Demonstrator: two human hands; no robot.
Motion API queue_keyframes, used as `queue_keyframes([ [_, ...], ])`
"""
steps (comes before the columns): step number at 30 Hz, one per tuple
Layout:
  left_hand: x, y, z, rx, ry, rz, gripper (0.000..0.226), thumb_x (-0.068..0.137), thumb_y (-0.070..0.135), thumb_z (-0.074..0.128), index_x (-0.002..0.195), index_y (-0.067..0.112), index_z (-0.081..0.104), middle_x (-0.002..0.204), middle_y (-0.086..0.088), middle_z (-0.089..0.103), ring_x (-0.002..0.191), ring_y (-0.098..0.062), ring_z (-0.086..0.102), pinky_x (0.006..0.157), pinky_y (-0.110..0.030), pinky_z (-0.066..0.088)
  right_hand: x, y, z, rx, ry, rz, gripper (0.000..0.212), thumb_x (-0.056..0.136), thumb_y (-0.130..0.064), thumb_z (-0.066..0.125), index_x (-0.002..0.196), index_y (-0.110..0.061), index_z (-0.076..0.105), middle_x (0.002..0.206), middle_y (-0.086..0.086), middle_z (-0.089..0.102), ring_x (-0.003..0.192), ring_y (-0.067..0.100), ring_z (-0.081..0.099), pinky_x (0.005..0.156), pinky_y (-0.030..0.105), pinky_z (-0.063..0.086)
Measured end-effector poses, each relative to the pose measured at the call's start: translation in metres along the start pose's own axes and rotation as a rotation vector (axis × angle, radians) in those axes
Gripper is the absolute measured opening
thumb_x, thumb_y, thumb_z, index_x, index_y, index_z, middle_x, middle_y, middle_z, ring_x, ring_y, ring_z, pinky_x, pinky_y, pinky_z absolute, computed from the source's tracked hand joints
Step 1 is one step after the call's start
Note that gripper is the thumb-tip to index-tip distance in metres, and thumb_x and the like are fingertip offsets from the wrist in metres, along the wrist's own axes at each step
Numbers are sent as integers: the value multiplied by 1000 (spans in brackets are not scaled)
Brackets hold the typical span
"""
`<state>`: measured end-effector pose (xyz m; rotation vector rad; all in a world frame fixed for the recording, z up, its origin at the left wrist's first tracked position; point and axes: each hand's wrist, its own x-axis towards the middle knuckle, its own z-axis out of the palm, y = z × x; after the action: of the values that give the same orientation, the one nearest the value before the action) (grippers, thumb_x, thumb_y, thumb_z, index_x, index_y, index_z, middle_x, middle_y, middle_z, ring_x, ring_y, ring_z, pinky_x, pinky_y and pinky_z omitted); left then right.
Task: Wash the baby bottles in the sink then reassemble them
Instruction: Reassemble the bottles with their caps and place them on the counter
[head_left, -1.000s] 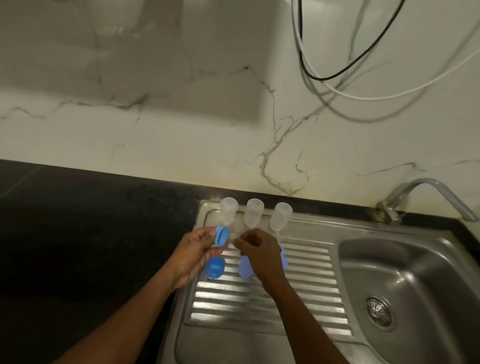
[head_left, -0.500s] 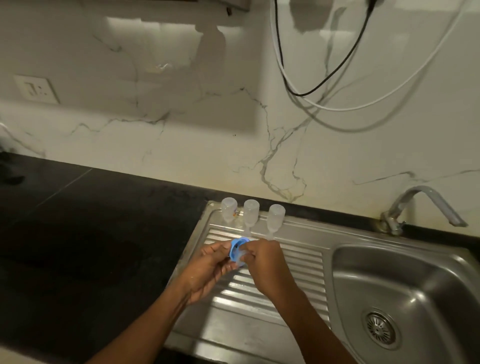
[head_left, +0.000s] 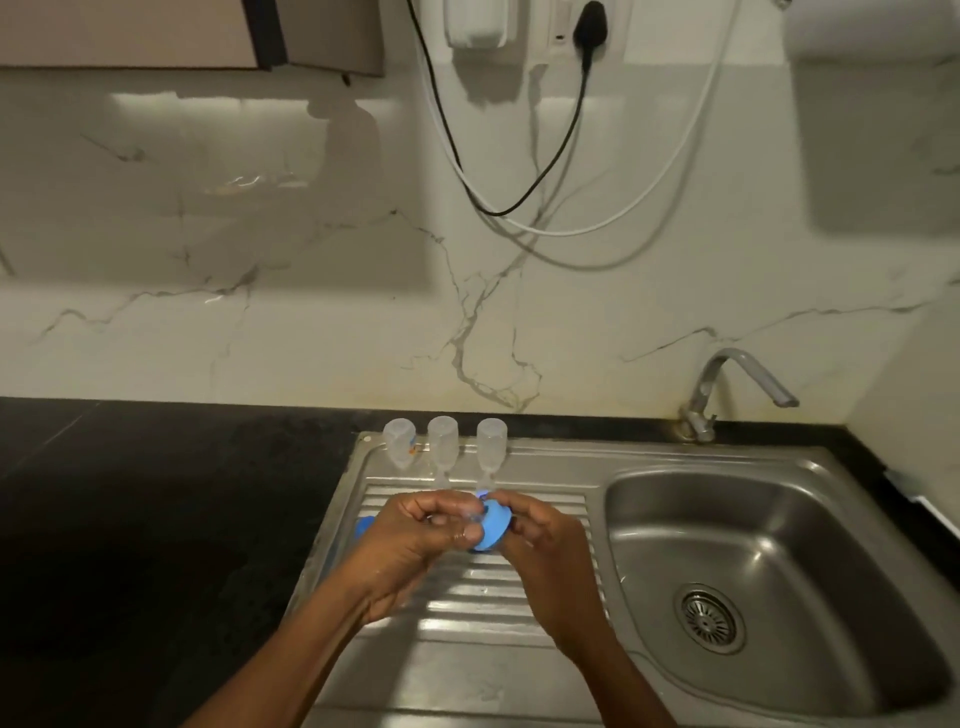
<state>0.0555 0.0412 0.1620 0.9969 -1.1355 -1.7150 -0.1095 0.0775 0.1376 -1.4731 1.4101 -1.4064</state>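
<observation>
Slippage risked; blue round plastic ring (head_left: 491, 529) pinched by left hand (head_left: 415, 543) and right hand (head_left: 543, 540) together above ribbed steel drainboard (head_left: 467, 608); wet skin suspected.

- Home kitchen, from what I see.
- Stainless sink (head_left: 769, 571) with ribbed drainboard (head_left: 545, 613), set in black stone bench (head_left: 156, 519).
- Wall tap (head_left: 727, 384), marble-veined backsplash (head_left: 260, 312).
- Socket with plugged cables (head_left: 589, 21) above.

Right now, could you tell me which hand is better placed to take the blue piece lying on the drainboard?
Probably left: the left hand is right beside that blue piece, while the right hand grips the blue ring.
</observation>
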Motion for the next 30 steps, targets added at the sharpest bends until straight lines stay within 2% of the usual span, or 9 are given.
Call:
queue_keyframes([
  [3, -5, 6, 0, -11, -10, 23, 27, 59, -4, 79, 85, -2, 78, 106, -17, 74, 101, -30, 72, 78, -29, 60, -13, -4, -4, 20, -96, 0, 53, 85, 7, 65, 128, -24, 61, 117, -15, 69, 108, 2, 64, 87, 16, 53],
  [5, -9, 9, 0, 47, -18, 70, 30, 58, 1, 82, 87, -3, 78, 109, -16, 73, 103, -30, 71, 82, -31, 60, -21, -12, 0, 76, -138, -25, 60, 82, 5, 71, 133, -22, 54, 120, -23, 65, 114, 4, 62, 90, 19, 53],
  [9, -18, 18, -9, 203, -41, 234, 25, 61, 11, 84, 84, 2, 80, 105, -11, 71, 103, -27, 69, 80, -33, 60, -25, -29, 17, 76, -24, -87, 42, 80, -15, 80, 117, -22, 62, 108, -19, 70, 101, 8, 67, 83, 24, 56],
  [13, -24, 28, -22, 329, -80, 444, 14, 70, -4, 79, 82, 3, 80, 91, -7, 77, 91, -22, 73, 81, -27, 59, -30, -36, 36, 109, 16, -25, 41, 77, -11, 83, 111, -22, 62, 105, -13, 70, 100, 13, 68, 87, 30, 56],
  [18, -24, 31, -36, 314, -30, 493, 11, 80, -10, 71, 83, 0, 75, 89, -6, 77, 90, -21, 74, 77, -23, 58, -33, -47, 54, 175, 20, -14, 38, 77, -3, 80, 106, -23, 65, 103, -6, 71, 98, 19, 69, 86, 31, 56],
  [22, -24, 28, -44, 347, 14, 516, 3, 83, 4, 71, 86, 4, 72, 89, -1, 77, 92, -20, 73, 81, -27, 59, -33, -51, 65, 140, 49, 1, 38, 77, -14, 81, 104, -35, 65, 104, -7, 71, 101, 19, 68, 85, 33, 58],
  [25, -25, 25, -46, 289, 33, 493, 21, 80, 21, 76, 88, 3, 70, 91, -2, 76, 94, -22, 73, 80, -31, 61, -35, -50, 77, 117, 120, 1, 36, 75, -20, 82, 107, -27, 66, 102, -8, 71, 99, 18, 69, 85, 38, 59],
  [28, -30, 22, -44, 303, 105, 554, 5, 88, 10, 72, 86, 6, 70, 91, 4, 75, 92, -15, 72, 76, -23, 58, -31, -50, 90, 140, 186, -4, 33, 76, -12, 84, 104, -19, 67, 96, -4, 73, 91, 19, 71, 79, 39, 61],
  [30, -35, 24, -44, 370, 194, 668, 6, 89, 16, 66, 86, 13, 70, 91, 10, 73, 90, -9, 70, 74, -15, 54, -27, -55, 98, 166, 184, -11, 31, 77, -9, 82, 103, -15, 67, 93, -2, 73, 87, 18, 72, 76, 36, 61],
])
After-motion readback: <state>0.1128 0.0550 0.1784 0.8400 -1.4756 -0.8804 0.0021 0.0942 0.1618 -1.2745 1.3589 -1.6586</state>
